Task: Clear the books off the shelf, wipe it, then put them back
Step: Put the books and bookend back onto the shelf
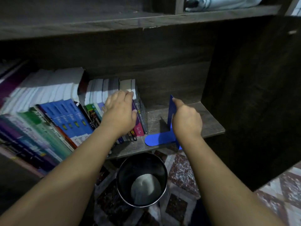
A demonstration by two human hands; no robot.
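Fingers (pixel 128 93) of the left hand (pixel 119 110) are hooked over the tops of the last few books (pixel 65 115) at the right end of the row, a grip that looks like steadying them, or getting ready to tip a bundle out. Over to the right hand (pixel 187 119): one finger laid straight up the upright plate of the blue bookend (pixel 156 139), the others curled at its edge, so it has hold of it. The bookend stands apart from the books, a strip of bare shelf (pixel 210 123) between them, its foot pointing their way. With that prop drawn off, the left hand is probably what stops the row leaning. The books are all on the shelf, packed upright, and clearing looks barely begun. Writing now: the blue spines seem to say "fokus", one pale spine "STPM", the rest too blurred to read. A dark bin (pixel 141 178) sits on the floor just below the shelf edge
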